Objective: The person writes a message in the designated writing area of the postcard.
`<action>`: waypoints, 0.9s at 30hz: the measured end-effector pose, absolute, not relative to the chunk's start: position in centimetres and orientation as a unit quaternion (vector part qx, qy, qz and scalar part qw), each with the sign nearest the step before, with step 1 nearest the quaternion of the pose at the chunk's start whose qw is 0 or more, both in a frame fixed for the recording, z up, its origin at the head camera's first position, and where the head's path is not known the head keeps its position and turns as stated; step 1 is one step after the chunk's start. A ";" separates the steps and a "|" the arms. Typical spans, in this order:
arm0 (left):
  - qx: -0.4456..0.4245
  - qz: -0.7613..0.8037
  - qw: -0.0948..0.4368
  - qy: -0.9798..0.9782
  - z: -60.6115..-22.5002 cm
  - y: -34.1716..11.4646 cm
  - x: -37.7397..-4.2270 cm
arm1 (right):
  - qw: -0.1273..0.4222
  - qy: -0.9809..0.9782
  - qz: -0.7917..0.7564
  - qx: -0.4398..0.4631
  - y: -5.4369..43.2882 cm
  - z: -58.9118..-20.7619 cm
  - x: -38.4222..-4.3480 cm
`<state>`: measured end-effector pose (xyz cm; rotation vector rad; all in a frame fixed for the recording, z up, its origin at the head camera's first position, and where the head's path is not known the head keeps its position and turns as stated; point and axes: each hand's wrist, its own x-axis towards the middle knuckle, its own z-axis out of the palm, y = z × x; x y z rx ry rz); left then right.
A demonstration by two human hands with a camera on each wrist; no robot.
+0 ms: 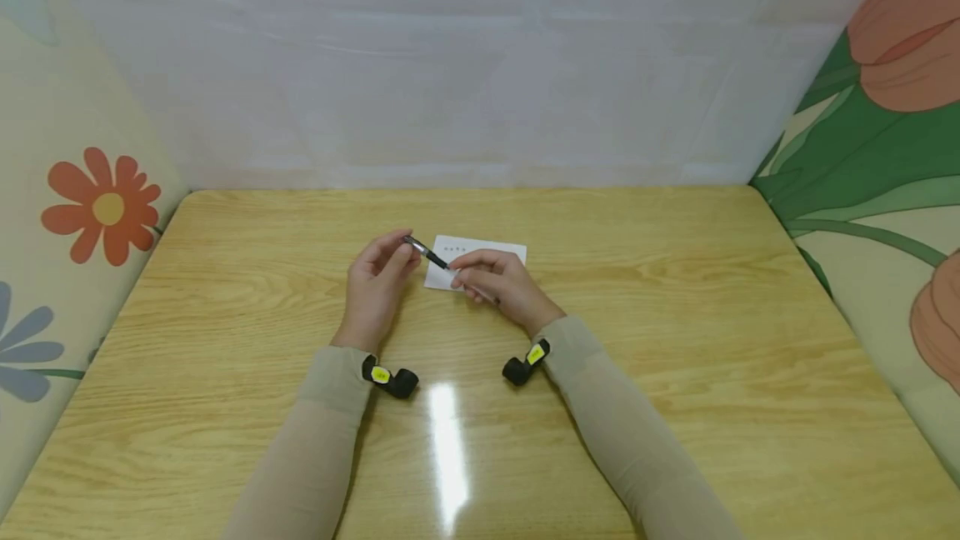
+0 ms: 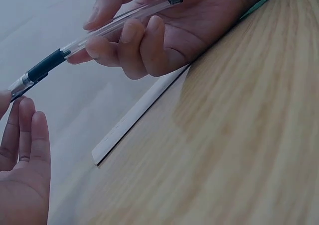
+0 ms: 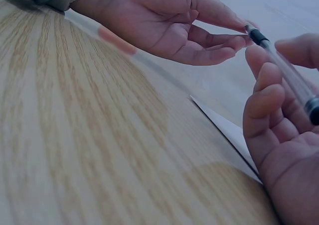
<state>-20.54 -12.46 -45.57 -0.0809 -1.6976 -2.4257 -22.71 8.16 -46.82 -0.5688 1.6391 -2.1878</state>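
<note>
A clear-barrelled pen (image 2: 117, 25) with a dark grip section is held between both hands above the table. My right hand (image 1: 504, 283) grips its barrel, fingers curled around it, with the dark end plug sticking out past the palm in the left wrist view. At the other end, my left hand (image 1: 378, 277) pinches the pen's cap (image 2: 21, 85), which has a dark clip, between thumb and fingertip. The left hand's other fingers are fairly straight. Beneath the hands lies a white sheet of paper (image 1: 486, 248) with a short row of small dark marks, partly hidden by the right hand.
The wood-grain table (image 1: 247, 290) stretches out around the hands, with a bright light reflection near the front. A white cloth (image 1: 480, 90) hangs behind its far edge. Flower-patterned panels (image 1: 97, 207) stand at both sides.
</note>
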 end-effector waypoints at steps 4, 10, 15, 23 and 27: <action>-0.038 -0.809 0.085 -0.580 -45.5 -12.3 -20.5 | 0.177 0.576 -0.773 -0.200 8.2 -46.8 -22.8; -0.040 -0.779 0.073 -0.621 -45.4 -12.3 -20.4 | 0.176 0.585 -0.768 -0.193 8.2 -46.7 -22.8; -0.039 -0.771 0.070 -0.632 -45.3 -12.2 -20.3 | 0.176 0.588 -0.767 -0.188 8.2 -46.6 -22.7; -0.042 -0.772 0.076 -0.630 -45.1 -12.1 -20.3 | 0.164 0.589 -0.767 -0.197 8.3 -46.6 -22.7; -0.044 -0.773 0.082 -0.628 -45.0 -12.0 -20.3 | 0.148 0.592 -0.766 -0.201 8.3 -46.7 -22.8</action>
